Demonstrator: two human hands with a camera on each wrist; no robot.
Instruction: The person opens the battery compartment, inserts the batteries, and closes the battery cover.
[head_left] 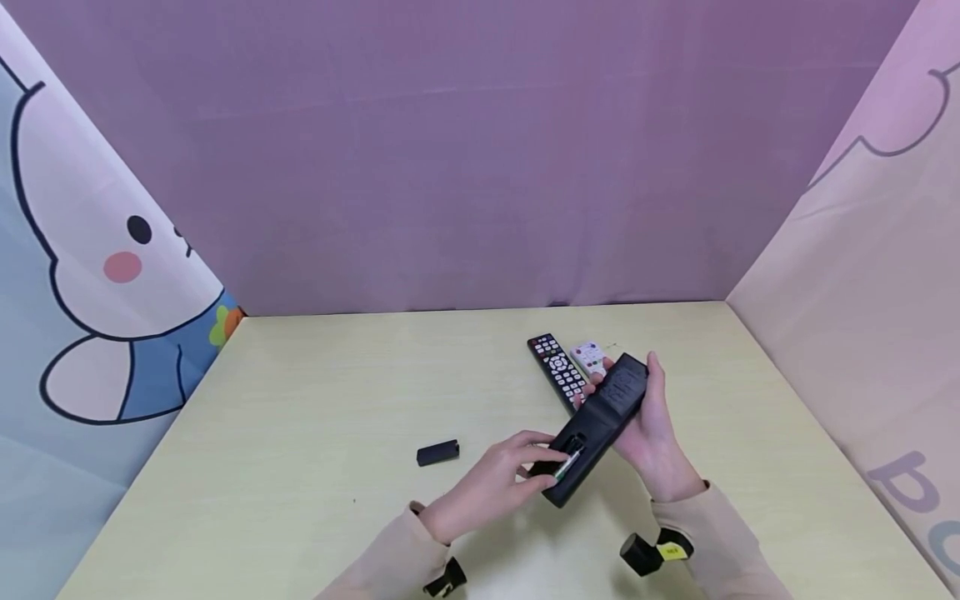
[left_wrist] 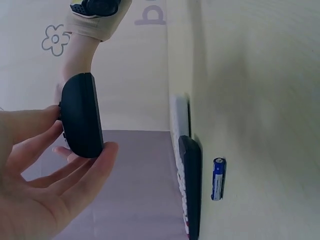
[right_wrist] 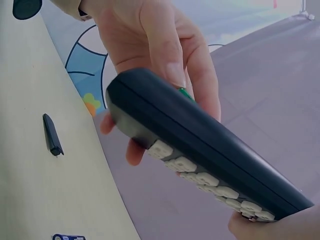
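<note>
My right hand (head_left: 651, 433) holds a black remote control (head_left: 611, 412) tilted, its back turned up. The battery compartment (head_left: 576, 442) near its lower end is uncovered, and a green and silver battery (head_left: 568, 465) shows in it. With thumb and index finger my left hand (head_left: 498, 475) pinches at this battery, while other fingers lie under the remote's end. In the right wrist view, the green battery end (right_wrist: 186, 93) sticks up beside the left thumb. The remote's white buttons (right_wrist: 215, 191) face down. A black battery cover (head_left: 438, 452) lies on the table left of the hands.
Behind the hands, a second black remote (head_left: 557, 367) lies beside a small white remote (head_left: 590, 357) on the pale table (head_left: 322, 400). A blue battery (left_wrist: 218, 179) lies on the table near them. A purple backdrop (head_left: 480, 167) and printed side panels enclose the table.
</note>
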